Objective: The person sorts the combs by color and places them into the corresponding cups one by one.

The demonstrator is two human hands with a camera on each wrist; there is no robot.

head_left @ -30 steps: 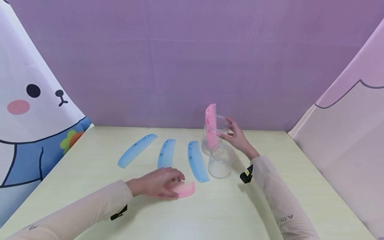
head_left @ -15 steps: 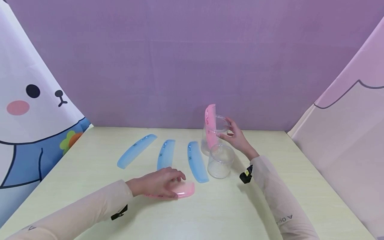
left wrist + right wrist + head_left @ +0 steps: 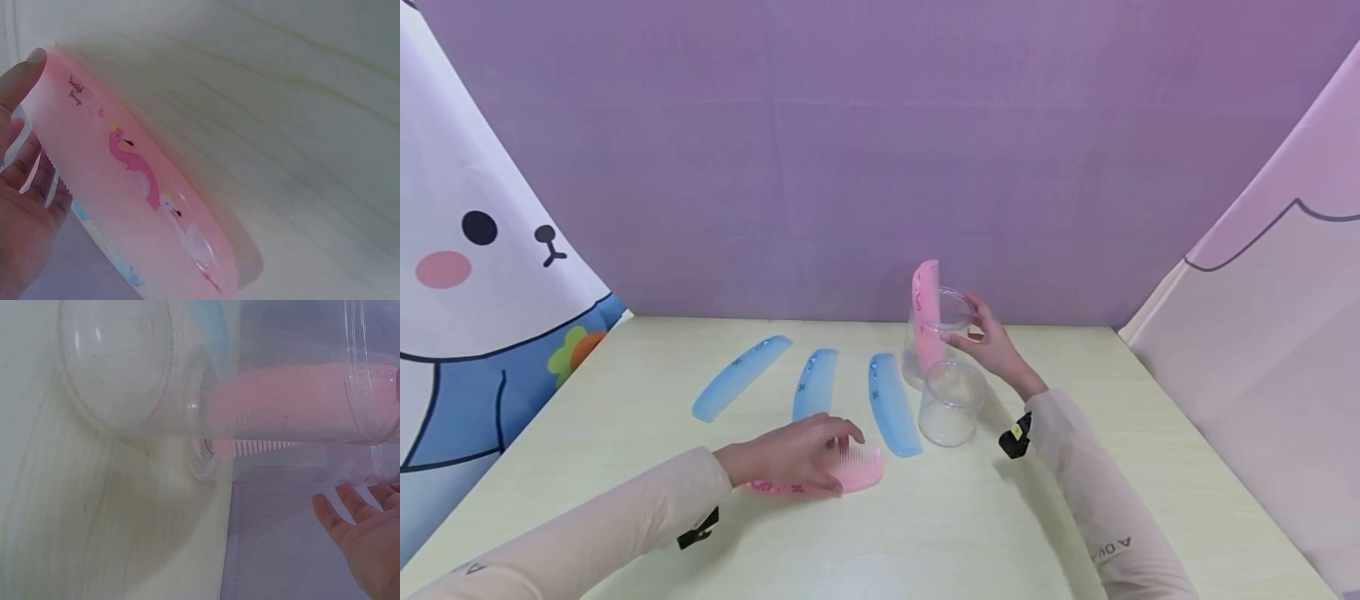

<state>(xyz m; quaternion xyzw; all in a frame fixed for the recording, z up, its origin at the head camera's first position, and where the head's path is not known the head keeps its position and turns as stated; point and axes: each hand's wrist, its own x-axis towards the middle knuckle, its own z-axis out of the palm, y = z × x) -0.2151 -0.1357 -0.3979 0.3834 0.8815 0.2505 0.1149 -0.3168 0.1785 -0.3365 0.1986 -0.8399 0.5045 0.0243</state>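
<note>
My left hand pinches a pink comb between thumb and fingers, low over the table at front center. Flamingo pictures show along the spine of this comb in the left wrist view, and the fingers are on its toothed side. With my right hand I hold the rim of the rear clear plastic cup. A second pink comb stands upright in that cup, its top above the rim. Just in front is another clear cup with nothing in it.
Three blue combs lie on the table: a slanted one at left, a middle comb partly hidden behind my left hand, and a right one beside the front cup. A purple cloth hangs behind the table's back edge.
The pink comb in my left hand has shifted slightly left and tilted, its teeth edge raised. My right hand and the cups have stayed in place.
</note>
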